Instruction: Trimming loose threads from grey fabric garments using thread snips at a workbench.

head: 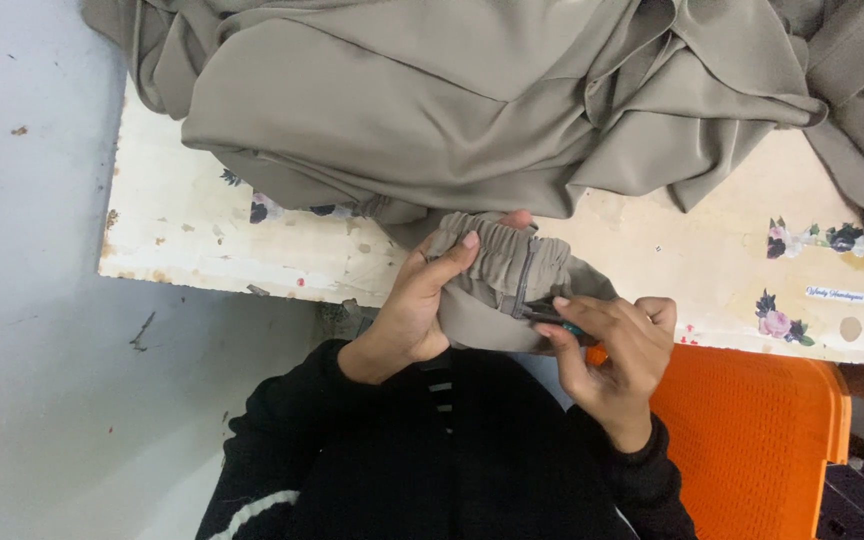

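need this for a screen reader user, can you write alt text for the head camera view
Seen from above, a person's left hand grips the gathered elastic cuff of a grey-beige garment, while the right hand holds a small dark tool against it. The garment lies heaped on a worn floral-patterned table, with an orange plastic chair beside.

A small sewing workshop: heaped grey fabric (472,100) on a worn floral-covered worktable (202,240)

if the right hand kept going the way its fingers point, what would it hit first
The right hand points left and slightly up, with a small dark tool pinched in its fingertips. Straight on, it would first meet the gathered elastic band of the grey-green cloth held by the left hand. They already look nearly touching, though depth is unclear.
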